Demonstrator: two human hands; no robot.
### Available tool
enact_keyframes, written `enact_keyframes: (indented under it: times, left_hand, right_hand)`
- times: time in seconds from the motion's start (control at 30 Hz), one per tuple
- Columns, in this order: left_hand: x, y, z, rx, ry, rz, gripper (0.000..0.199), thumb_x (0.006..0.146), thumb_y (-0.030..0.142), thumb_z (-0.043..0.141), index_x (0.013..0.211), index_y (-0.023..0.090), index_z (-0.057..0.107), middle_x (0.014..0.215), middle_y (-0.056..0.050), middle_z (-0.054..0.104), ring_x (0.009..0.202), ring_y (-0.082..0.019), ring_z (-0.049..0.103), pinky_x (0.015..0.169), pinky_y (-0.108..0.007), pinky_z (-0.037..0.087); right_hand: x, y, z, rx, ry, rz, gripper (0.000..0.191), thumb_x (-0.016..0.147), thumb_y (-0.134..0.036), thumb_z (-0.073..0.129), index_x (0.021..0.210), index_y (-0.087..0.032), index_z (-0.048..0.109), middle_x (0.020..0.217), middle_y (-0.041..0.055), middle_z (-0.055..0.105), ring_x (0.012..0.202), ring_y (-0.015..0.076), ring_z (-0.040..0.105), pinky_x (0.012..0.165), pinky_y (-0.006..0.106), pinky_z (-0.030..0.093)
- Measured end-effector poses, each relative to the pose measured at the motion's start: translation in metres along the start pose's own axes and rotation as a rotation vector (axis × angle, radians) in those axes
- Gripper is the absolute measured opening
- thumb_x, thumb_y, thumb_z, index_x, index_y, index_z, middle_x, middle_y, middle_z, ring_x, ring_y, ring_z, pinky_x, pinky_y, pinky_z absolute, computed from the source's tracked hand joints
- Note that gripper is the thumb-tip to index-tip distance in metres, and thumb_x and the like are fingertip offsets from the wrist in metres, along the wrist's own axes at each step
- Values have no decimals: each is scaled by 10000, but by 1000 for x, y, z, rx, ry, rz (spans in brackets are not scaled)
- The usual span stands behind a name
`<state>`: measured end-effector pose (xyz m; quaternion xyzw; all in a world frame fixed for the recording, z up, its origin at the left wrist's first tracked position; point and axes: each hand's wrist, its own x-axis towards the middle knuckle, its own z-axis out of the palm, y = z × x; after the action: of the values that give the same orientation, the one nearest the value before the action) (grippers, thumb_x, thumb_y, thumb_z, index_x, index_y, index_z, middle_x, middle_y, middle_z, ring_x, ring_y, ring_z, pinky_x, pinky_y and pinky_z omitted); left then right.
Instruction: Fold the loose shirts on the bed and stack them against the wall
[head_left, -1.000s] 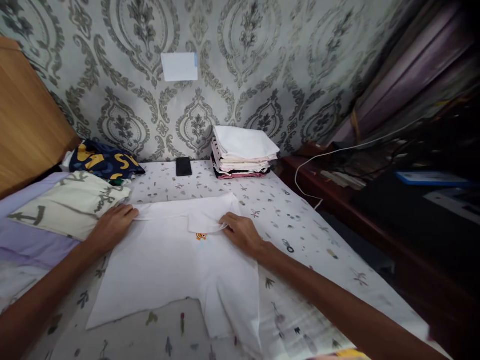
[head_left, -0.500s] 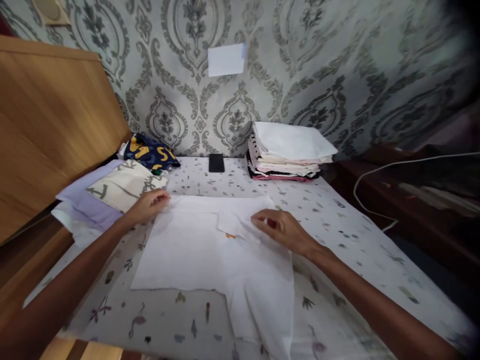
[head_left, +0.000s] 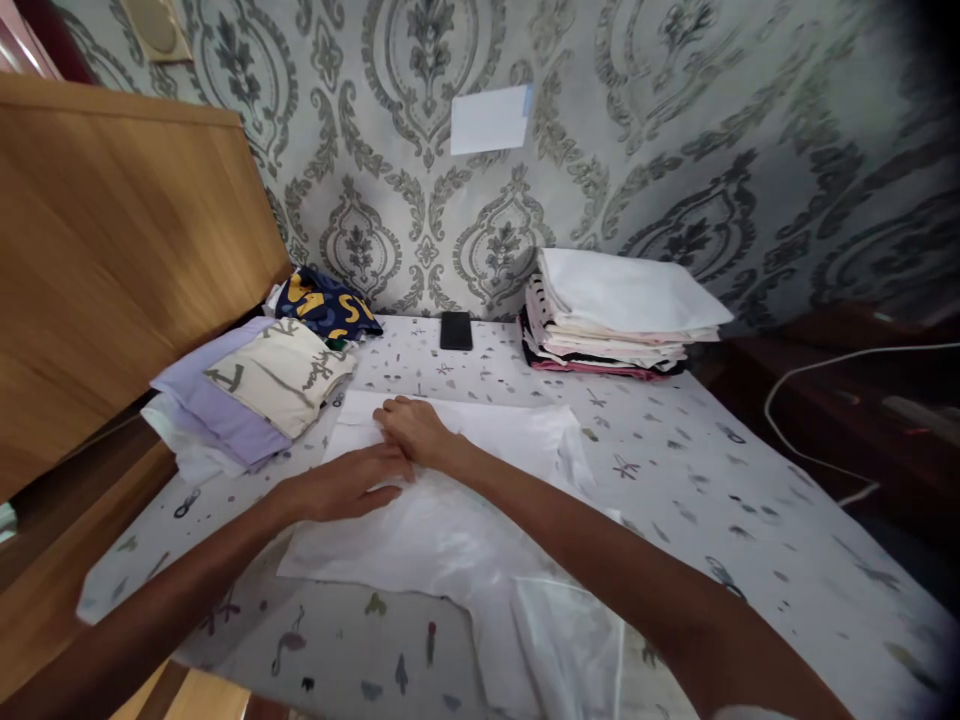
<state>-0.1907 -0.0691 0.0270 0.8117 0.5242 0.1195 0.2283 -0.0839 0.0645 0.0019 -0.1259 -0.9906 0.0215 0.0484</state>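
A thin white shirt lies spread on the patterned cloth, its lower right part creased and folded over. My right hand reaches across to the shirt's upper left part, its fingers curled closed on the fabric. Just below it, my left hand rests low over the shirt with fingers stretched out and thumb apart. The left fingertips are partly hidden near the right wrist, and the two hands touch or nearly touch.
A stack of folded clothes stands at the back right. At the left lie folded lilac and cream garments and a navy printed garment. A black phone-like object lies near the wall. A wooden panel borders the left side.
My right hand has moved left across the shirt to its upper left part. My left hand has come down and right beside it. The right side of the shirt has shifted and creased.
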Motion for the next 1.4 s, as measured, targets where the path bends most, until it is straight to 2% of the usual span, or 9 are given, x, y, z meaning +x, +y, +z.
enact_keyframes:
  times: [0.2, 0.33, 0.5, 0.67, 0.83, 0.97, 1.03, 1.13, 1.4]
  left_hand:
    - [3, -41, 22, 249, 126, -128, 481, 1007, 376, 341, 1433, 213, 493, 1511, -85, 498, 1409, -256, 446, 1192, -375, 343]
    - [16, -86, 19, 368, 199, -257, 581, 1013, 446, 340, 1485, 116, 412, 1577, -169, 404, 1472, -302, 352, 1213, -488, 276]
    - [9, -119, 13, 442, 255, -315, 474, 1022, 404, 332, 1345, 137, 553, 1427, -167, 578, 1369, -302, 483, 1176, -528, 320]
    - [-6, -112, 0, 384, 305, -423, 467, 988, 341, 323, 1317, 108, 559, 1456, -179, 536, 1372, -277, 476, 1144, -440, 389]
    - [2, -70, -30, 533, 199, -706, 426, 968, 236, 279, 1143, 120, 650, 1107, -185, 713, 1048, -309, 684, 929, -467, 521]
    - [35, -49, -20, 501, 294, -521, 515, 1016, 382, 279, 1415, 131, 486, 1410, -177, 589, 1305, -288, 552, 1078, -450, 433]
    - [49, -54, -4, 429, 219, -407, 593, 1015, 444, 285, 1508, 125, 373, 1579, -163, 404, 1468, -267, 364, 1182, -449, 314]
    - [52, -74, 17, 425, 135, -415, 667, 1005, 500, 290, 1539, 103, 319, 1638, -171, 268, 1533, -278, 210, 1226, -502, 198]
    - [16, -101, 15, 539, 244, -495, 649, 988, 466, 292, 1472, 42, 378, 1574, -250, 367, 1490, -319, 309, 1181, -499, 290]
  right_hand:
    - [17, 19, 15, 264, 205, 238, 159, 909, -145, 510, 919, -177, 665, 942, 67, 721, 852, 191, 637, 702, 282, 429]
    - [14, 28, 22, 592, 402, 275, 117, 876, -162, 542, 884, -192, 655, 820, 14, 696, 743, 152, 614, 695, 254, 437]
    - [8, 22, 34, 596, 332, 189, 129, 856, -120, 552, 860, -183, 664, 824, 24, 687, 748, 159, 597, 709, 267, 428]
    - [-1, 18, 29, 580, 256, 75, 189, 885, -120, 540, 978, -177, 694, 941, 53, 716, 855, 171, 627, 774, 279, 451]
    - [-37, 55, 15, 560, 352, 165, 329, 984, -232, 417, 1190, -189, 671, 1186, 93, 714, 1050, 199, 658, 936, 339, 490]
    - [-81, 95, 20, 336, 349, 424, 454, 1014, -300, 335, 1375, -151, 566, 1406, 152, 594, 1323, 245, 532, 1117, 423, 405]
    - [-104, 109, 29, 247, 258, 469, 526, 1023, -390, 324, 1455, -137, 485, 1508, 165, 496, 1424, 259, 428, 1170, 443, 349]
    - [-134, 123, 39, 150, 144, 503, 597, 1016, -482, 327, 1497, -144, 429, 1579, 164, 401, 1487, 275, 326, 1208, 486, 274]
    - [-171, 136, 28, 139, 128, 755, 564, 1031, -416, 349, 1496, -101, 401, 1597, 217, 340, 1513, 321, 247, 1207, 571, 187]
